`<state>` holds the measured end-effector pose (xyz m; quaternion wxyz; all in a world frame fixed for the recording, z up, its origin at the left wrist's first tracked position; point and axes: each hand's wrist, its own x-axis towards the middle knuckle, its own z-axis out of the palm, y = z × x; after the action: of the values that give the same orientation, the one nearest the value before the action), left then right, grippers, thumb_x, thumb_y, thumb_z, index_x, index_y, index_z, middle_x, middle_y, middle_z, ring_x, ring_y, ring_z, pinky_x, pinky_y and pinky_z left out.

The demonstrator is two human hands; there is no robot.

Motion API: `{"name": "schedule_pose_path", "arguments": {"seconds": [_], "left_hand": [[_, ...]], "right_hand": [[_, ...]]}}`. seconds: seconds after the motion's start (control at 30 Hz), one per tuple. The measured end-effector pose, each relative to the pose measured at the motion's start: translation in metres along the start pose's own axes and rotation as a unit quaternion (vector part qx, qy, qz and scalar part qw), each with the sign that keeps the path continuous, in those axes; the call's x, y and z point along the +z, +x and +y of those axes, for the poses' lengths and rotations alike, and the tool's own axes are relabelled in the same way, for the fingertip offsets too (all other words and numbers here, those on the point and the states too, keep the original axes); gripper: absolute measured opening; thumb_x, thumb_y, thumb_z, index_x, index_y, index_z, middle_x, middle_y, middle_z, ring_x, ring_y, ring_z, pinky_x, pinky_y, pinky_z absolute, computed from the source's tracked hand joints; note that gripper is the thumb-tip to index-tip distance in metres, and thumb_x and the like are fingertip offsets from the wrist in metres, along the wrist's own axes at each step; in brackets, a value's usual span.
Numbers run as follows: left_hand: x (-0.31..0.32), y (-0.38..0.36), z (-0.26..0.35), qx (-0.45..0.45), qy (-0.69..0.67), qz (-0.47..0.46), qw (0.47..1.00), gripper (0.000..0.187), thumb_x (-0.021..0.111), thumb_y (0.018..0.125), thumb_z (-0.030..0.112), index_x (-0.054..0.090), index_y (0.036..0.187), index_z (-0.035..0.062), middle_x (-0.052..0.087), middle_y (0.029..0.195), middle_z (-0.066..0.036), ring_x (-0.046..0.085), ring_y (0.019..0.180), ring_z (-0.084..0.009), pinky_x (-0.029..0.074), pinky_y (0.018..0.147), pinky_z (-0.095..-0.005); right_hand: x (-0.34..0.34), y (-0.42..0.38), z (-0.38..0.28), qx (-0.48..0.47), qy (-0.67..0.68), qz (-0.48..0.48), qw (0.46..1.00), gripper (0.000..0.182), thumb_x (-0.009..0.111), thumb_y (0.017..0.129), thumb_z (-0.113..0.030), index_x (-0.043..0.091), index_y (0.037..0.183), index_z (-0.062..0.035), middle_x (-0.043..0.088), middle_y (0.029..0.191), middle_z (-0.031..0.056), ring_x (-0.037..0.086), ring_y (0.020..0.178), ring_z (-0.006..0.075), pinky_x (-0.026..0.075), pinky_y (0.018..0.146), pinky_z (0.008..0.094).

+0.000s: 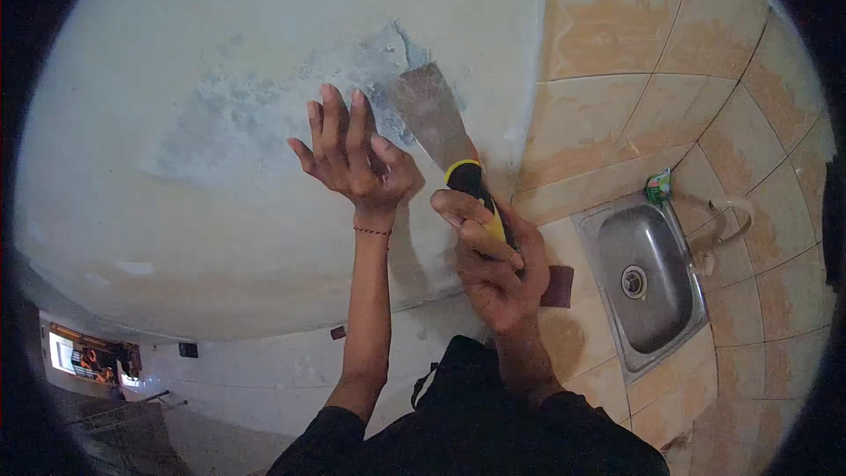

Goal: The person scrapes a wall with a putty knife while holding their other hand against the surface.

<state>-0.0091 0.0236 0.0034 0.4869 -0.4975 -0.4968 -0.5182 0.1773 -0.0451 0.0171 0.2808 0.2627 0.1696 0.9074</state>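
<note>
My right hand [502, 256] grips a putty knife by its black and yellow handle. The wide metal blade of the putty knife [434, 113] lies against the pale wall [264, 0], its edge by a flaking bit of paint at the top of a grey, worn patch [238, 110]. To the left of the blade, my left hand [357, 154] is raised at the wall with its fingers apart and nothing in it. A thin dark cord bracelet [372, 231] circles the left wrist.
On the right, a steel sink [652, 256] is set in a tiled counter [586, 344]. A green packet [657, 186] rests at the sink's corner, near a pale faucet [736, 211]. Beside my right wrist lies a dark red flat piece [557, 287]. Orange-smeared tiles [617, 35] border the wall.
</note>
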Motion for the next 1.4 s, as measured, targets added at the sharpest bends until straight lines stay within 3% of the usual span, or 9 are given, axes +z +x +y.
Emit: {"name": "schedule_pose_path", "arguments": {"seconds": [0.4,0.5,0.8,0.9,1.03,1.23,1.4], "left_hand": [[0.0002,-0.0015,-0.0023,0.009,0.006,0.006,1.0,0.043,0.043,0.093,0.018,0.062,0.131,0.0083,0.053,0.145,-0.014,0.043,0.14,-0.0315,0.009,0.122,-0.0503],[0.0016,-0.0007,0.0001,-0.007,0.001,0.015,1.0,0.046,0.046,0.088,0.015,0.064,0.13,0.0099,0.057,0.141,-0.013,0.045,0.138,-0.0284,0.007,0.123,-0.0488],[-0.0021,-0.0008,-0.0009,-0.008,-0.004,-0.004,1.0,0.047,0.046,0.086,0.014,0.064,0.13,0.0106,0.057,0.142,-0.011,0.043,0.14,-0.0264,0.007,0.124,-0.048],[-0.0006,-0.0018,-0.0022,0.006,0.002,0.0,1.0,0.044,0.043,0.093,0.019,0.062,0.132,0.009,0.054,0.145,-0.013,0.042,0.141,-0.0304,0.008,0.122,-0.049],[0.0002,-0.0015,-0.0016,-0.004,0.0,0.004,1.0,0.049,0.046,0.085,0.015,0.063,0.131,0.0109,0.056,0.142,-0.012,0.043,0.14,-0.0266,0.007,0.124,-0.0482],[-0.001,0.0002,-0.0005,-0.003,-0.002,0.002,1.0,0.048,0.046,0.086,0.017,0.063,0.13,0.0106,0.056,0.142,-0.012,0.044,0.139,-0.0268,0.007,0.124,-0.0484],[-0.0005,0.0,-0.0002,0.0,-0.001,0.009,1.0,0.046,0.046,0.087,0.017,0.064,0.129,0.0097,0.056,0.142,-0.012,0.045,0.138,-0.027,0.007,0.124,-0.0481]], "right_hand": [[0.004,-0.0035,0.0012,-0.017,-0.021,0.022,0.999,0.036,0.035,0.107,-0.015,0.04,0.142,-0.0067,0.041,0.095,0.0094,0.039,0.051,0.0057,0.032,0.03,0.0169],[0.002,0.0006,0.0008,-0.011,-0.028,0.01,0.999,0.035,0.036,0.107,-0.016,0.04,0.141,-0.0067,0.041,0.094,0.0092,0.039,0.051,0.0057,0.032,0.03,0.017],[0.0033,-0.0009,-0.0028,-0.003,-0.032,0.0,0.999,0.041,0.035,0.107,-0.016,0.035,0.147,-0.0081,0.041,0.095,0.009,0.039,0.052,0.0065,0.031,0.03,0.0173],[0.0023,-0.0045,-0.0045,-0.011,-0.033,0.018,0.999,0.042,0.036,0.107,-0.015,0.034,0.148,-0.0084,0.04,0.095,0.0091,0.039,0.052,0.0068,0.031,0.03,0.0175],[0.003,-0.0008,-0.0062,-0.002,-0.007,0.019,1.0,0.044,0.037,0.107,-0.015,0.032,0.15,-0.0091,0.04,0.094,0.0089,0.039,0.053,0.0071,0.031,0.03,0.0174],[-0.0002,-0.005,-0.0069,-0.013,-0.031,0.019,0.999,0.04,0.037,0.107,-0.015,0.036,0.146,-0.0063,0.04,0.094,0.0095,0.04,0.053,0.0074,0.031,0.03,0.0176],[0.0029,-0.0018,-0.0044,-0.01,0.009,-0.008,1.0,0.042,0.039,0.101,-0.006,0.031,0.141,0.0016,0.034,0.097,0.0103,0.044,0.058,0.0118,0.033,0.029,0.0175]]}}
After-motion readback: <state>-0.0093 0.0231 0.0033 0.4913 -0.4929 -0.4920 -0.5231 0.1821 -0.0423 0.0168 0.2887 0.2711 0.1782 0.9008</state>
